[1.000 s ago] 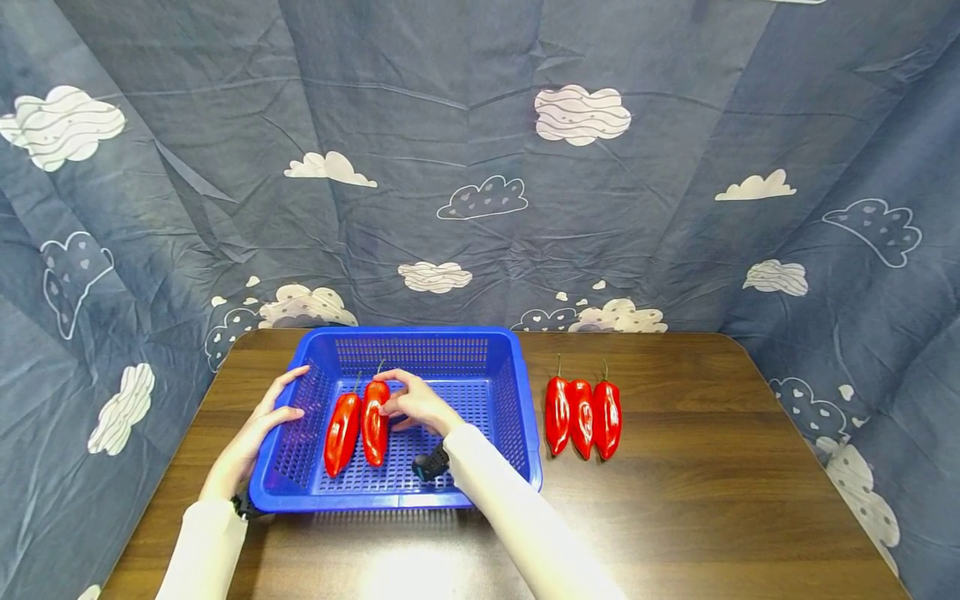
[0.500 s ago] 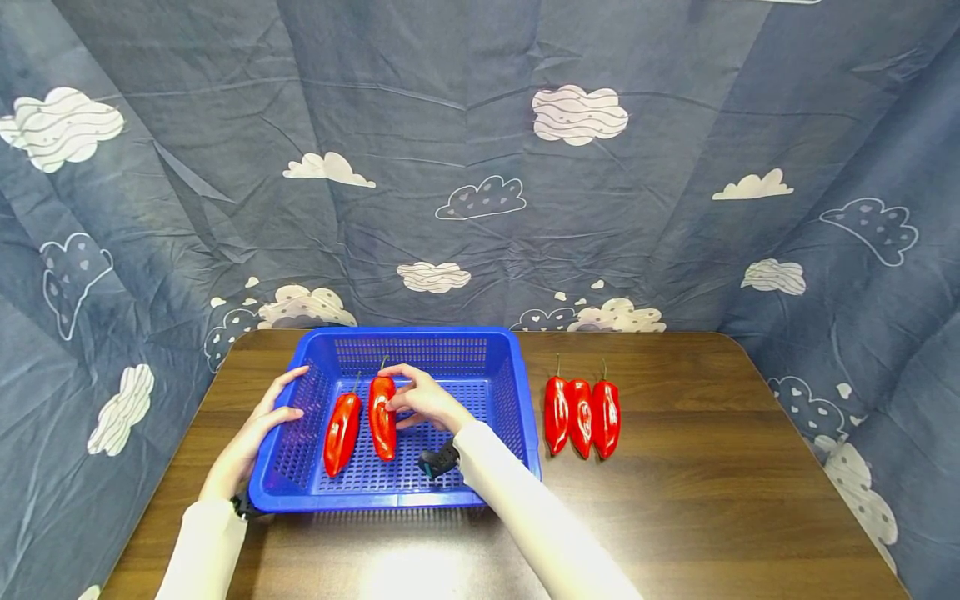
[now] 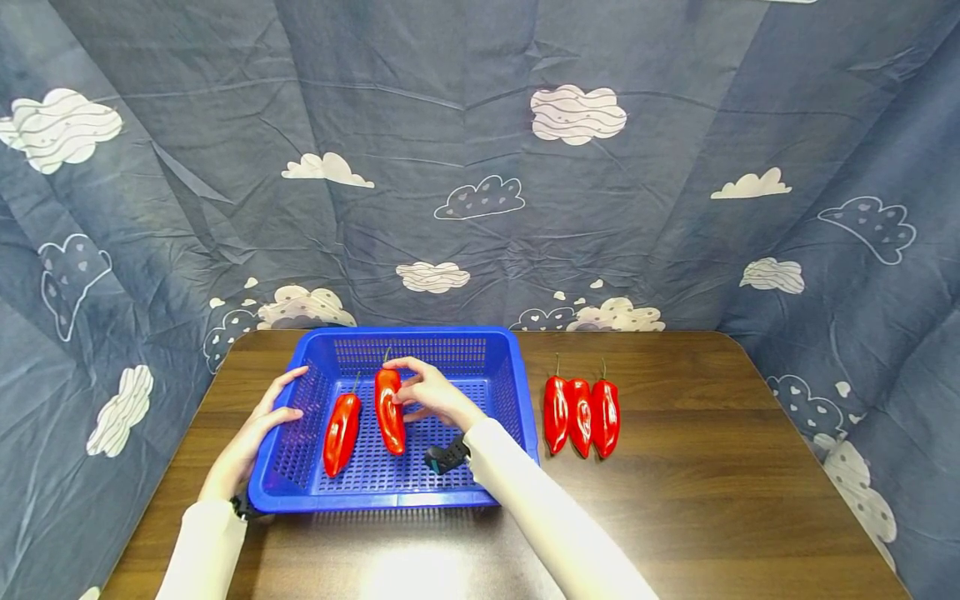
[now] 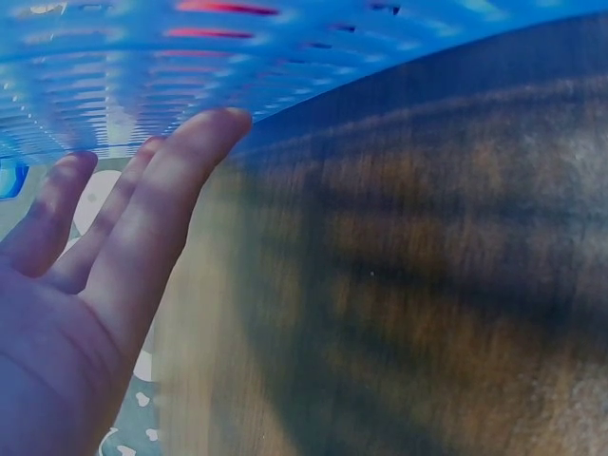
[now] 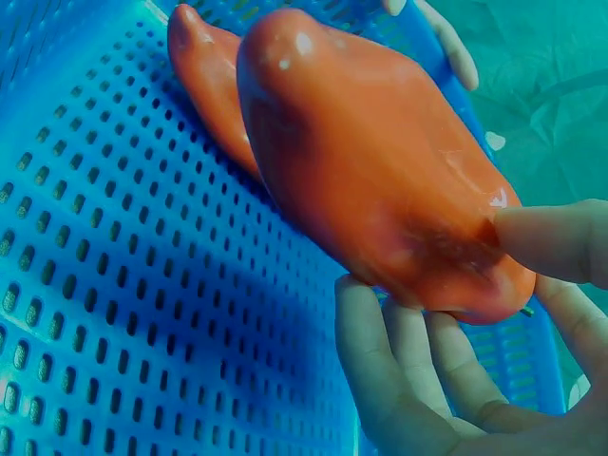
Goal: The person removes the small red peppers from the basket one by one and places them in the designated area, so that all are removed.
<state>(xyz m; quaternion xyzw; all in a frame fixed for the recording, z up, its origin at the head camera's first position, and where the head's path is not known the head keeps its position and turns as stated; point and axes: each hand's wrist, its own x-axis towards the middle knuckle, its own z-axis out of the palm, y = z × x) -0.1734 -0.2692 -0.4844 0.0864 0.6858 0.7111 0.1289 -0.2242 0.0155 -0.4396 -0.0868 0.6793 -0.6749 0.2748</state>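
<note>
My right hand (image 3: pixel 431 392) holds a long red pepper (image 3: pixel 389 412) between thumb and fingers, over the floor of a blue plastic basket (image 3: pixel 397 501). Seen in the right wrist view, the thumb lies on top of the pepper (image 5: pixel 370 161), near its stem end, with the other fingers below. Another red pepper (image 3: pixel 342 435) lies to the left on the basket floor. At the left rim, my left hand (image 3: pixel 251 437) grips the basket, thumb and one finger over the edge. The left wrist view shows its other fingers (image 4: pixel 152 209) outside, along the slotted wall.
Three red peppers (image 3: pixel 581 418) lie side by side on the brown wooden table (image 3: pixel 697 467), right of the basket. A dark blue curtain (image 3: pixel 480 150) with cloud prints hangs behind the table and along its sides.
My right hand has moved right and slightly up in the head view with the pepper, widening the gap to the other pepper. My left hand and the basket have stayed put.
</note>
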